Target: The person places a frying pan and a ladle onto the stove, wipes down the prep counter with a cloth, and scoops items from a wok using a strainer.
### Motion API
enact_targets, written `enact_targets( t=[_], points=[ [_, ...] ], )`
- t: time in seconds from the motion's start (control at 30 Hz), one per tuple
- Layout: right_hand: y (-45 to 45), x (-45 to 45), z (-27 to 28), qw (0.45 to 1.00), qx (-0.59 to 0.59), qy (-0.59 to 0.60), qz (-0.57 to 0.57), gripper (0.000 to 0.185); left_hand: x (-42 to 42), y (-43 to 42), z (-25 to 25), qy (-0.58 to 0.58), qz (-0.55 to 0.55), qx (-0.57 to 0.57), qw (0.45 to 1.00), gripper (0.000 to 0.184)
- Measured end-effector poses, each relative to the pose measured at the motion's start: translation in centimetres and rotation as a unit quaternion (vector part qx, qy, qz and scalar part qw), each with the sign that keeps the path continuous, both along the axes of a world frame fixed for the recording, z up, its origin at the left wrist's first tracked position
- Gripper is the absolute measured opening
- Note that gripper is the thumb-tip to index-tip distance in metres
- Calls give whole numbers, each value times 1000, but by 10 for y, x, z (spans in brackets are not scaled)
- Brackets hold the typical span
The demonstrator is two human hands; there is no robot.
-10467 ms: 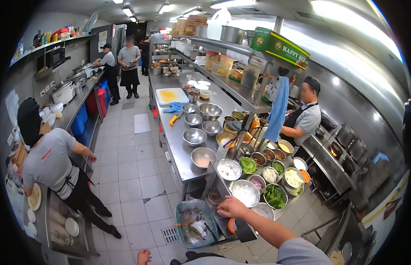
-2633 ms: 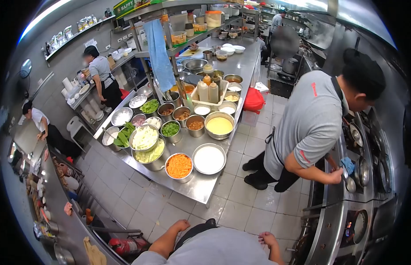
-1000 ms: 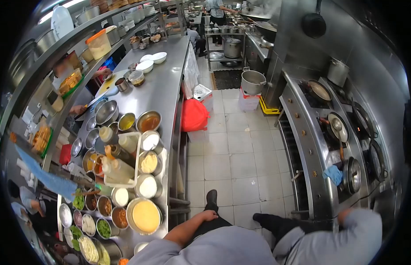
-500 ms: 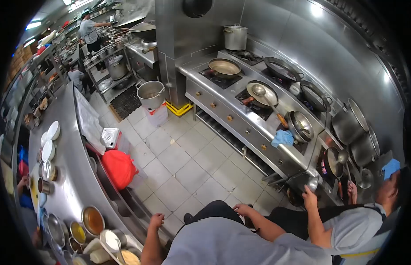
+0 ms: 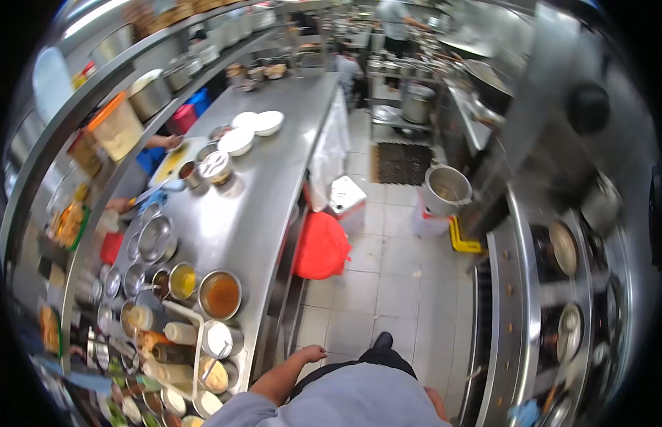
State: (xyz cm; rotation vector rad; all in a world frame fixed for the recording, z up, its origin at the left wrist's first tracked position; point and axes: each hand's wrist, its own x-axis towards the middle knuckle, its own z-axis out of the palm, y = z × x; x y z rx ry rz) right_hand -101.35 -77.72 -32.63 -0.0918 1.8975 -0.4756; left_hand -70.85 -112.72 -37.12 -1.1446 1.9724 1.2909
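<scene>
My left hand (image 5: 314, 353) hangs beside the steel counter (image 5: 256, 192), over the tiled floor, with its fingers curled in and nothing seen in them. Close by on the counter is a steel pot of brown sauce (image 5: 220, 295), with a container of yellow liquid (image 5: 182, 282) to its left. A tub of white powder or cream (image 5: 218, 338) with a spoon stands nearer to me. Of my right arm (image 5: 436, 404) only a small piece shows past my shirt; its fingers are hidden.
A red bag (image 5: 322, 245) hangs or sits against the counter's side. Beyond it is a white box (image 5: 347, 196). A large pot (image 5: 448, 188) stands on a tub in the aisle. Stoves with pans (image 5: 569, 331) line the right. A co-worker's hand (image 5: 167, 142) reaches over a cutting board.
My view has swung left, from the stoves to the counter and aisle. The co-worker at the stove on my right has gone out of view. My foot now shows on the floor.
</scene>
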Motion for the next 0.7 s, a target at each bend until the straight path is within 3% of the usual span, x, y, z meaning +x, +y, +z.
enact_targets(
  t=[0.13, 0.2, 0.27, 0.37, 0.47, 0.57, 0.7],
  points=[
    [-39, -100, -8, 994, -53, -18, 89, 18, -23, -38, 23, -24, 168, -11, 986, 37],
    [-63, -160, -25, 996, -8, -84, -26, 15, -32, -48, 26, 10, 223, -36, 974, 37],
    [-97, -215, -36, 999, -24, -35, 14, 17, -41, -49, 28, 47, 283, -61, 956, 36],
    [-166, -269, -26, 998, -44, 8, 41, 17, -54, -39, 23, 54, 257, -88, 961, 36],
    [-245, -287, -8, 993, -120, -1, -1, 17, -66, -25, 0, 123, 271, -105, 949, 33],
    [-305, -263, 0, 984, -165, -8, 69, 22, -79, -40, 19, 128, 294, -91, 943, 31],
    [-352, -208, -6, 971, -147, -35, 186, 25, -92, -86, 31, 107, 331, 11, 938, 31]
  ],
)
